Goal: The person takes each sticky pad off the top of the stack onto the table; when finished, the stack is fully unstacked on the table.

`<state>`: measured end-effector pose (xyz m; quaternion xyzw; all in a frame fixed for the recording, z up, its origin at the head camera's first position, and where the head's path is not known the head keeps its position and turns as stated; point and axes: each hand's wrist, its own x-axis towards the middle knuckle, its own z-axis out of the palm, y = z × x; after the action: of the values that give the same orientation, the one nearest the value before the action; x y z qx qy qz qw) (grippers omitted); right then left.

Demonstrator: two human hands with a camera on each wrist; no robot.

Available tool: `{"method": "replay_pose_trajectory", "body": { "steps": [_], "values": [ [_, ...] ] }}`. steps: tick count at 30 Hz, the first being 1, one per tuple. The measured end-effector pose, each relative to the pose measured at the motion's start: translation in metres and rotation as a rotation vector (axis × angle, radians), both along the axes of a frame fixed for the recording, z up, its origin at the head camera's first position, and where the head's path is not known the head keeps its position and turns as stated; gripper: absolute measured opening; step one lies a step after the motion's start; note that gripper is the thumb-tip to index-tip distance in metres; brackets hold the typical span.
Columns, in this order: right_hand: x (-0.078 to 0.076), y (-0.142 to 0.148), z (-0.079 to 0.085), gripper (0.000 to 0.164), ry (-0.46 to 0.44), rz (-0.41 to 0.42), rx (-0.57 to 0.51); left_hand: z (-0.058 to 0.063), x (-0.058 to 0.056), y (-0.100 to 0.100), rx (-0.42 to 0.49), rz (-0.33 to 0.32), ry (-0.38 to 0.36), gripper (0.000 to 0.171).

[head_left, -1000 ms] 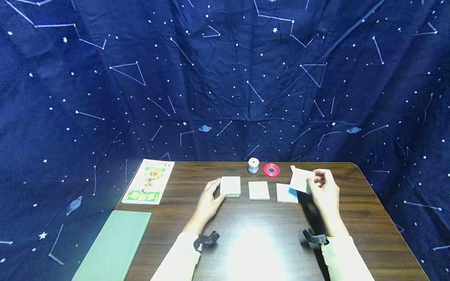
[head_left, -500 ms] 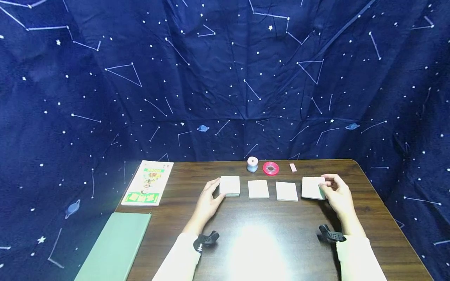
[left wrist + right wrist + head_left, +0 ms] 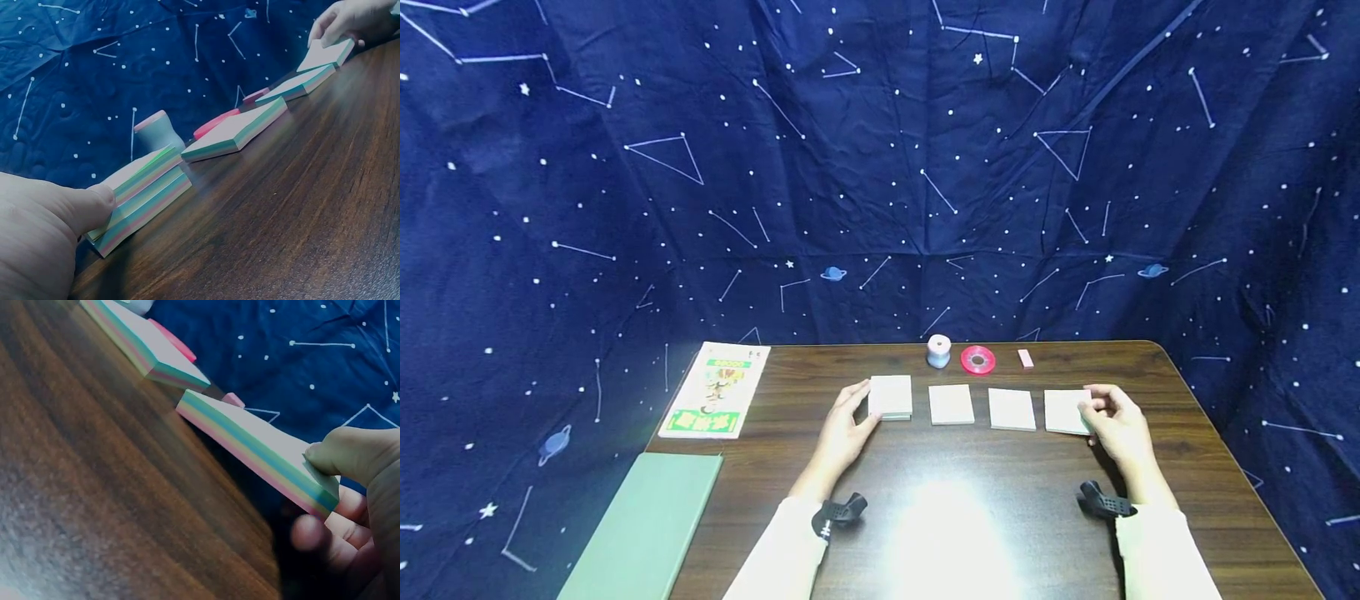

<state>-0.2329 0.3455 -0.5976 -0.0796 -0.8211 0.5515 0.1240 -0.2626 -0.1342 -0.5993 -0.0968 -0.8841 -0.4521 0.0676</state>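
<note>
Square pads of sticky notes with white tops and striped coloured edges stand in a row across the table. My left hand grips the leftmost two stacked pads, the thumb against their side in the left wrist view. My right hand pinches the rightmost pad, its thumb on top and fingers underneath. That pad's near edge shows pink, yellow, green and blue layers in the right wrist view, tilted close over the table. Between the hands lie a second pad and a third pad.
Behind the row stand a pale spool, a red ring-shaped reel and a small pink block. At the left lie a printed booklet and a green notebook. A starry blue cloth hangs behind the table.
My right hand has carried its pad rightward and down from above the third pad to the row's right end, uncovering the pink block. My left hand stays on its stack.
</note>
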Motion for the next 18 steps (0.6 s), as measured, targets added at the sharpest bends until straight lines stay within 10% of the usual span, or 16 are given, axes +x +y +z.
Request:
{"method": "replay_pose_trajectory", "body": {
  "steps": [18],
  "values": [
    [-0.0030,-0.0060,0.0039,0.032,0.044,-0.124,0.356,0.0028,0.0010,0.0020,0.020,-0.001,-0.006,0.062]
  ]
}}
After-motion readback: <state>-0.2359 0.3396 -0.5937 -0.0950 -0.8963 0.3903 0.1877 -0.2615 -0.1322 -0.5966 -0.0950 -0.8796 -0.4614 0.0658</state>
